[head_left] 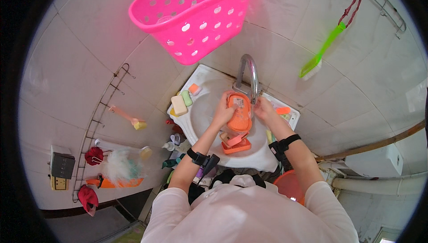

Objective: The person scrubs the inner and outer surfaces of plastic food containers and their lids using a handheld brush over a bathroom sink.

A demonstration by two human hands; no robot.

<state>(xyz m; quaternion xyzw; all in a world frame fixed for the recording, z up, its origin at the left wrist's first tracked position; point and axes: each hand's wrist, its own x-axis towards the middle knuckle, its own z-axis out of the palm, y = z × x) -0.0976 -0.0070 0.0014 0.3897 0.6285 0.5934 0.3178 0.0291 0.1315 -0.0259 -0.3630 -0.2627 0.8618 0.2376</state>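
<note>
My left hand (225,109) is closed on an orange oval plastic container (240,116), its thumb lying over the top. The container is held above the white washbasin (196,125), just below the curved chrome faucet (252,71). Close to the spout and the container's right side is my right hand (264,109); its fingertips are partly hidden, so their grip is unclear. Lower in the basin lies an orange open tray-like piece (237,146), with a pinkish-orange strip (235,139) across it.
A cream soap bar (179,105), a green soap bar (187,98) and an orange-and-pink block (195,89) sit on the basin's left rim. A pink basket (196,24) hangs above. A green brush (318,60) hangs right; a wire rack (96,122) lines the left wall.
</note>
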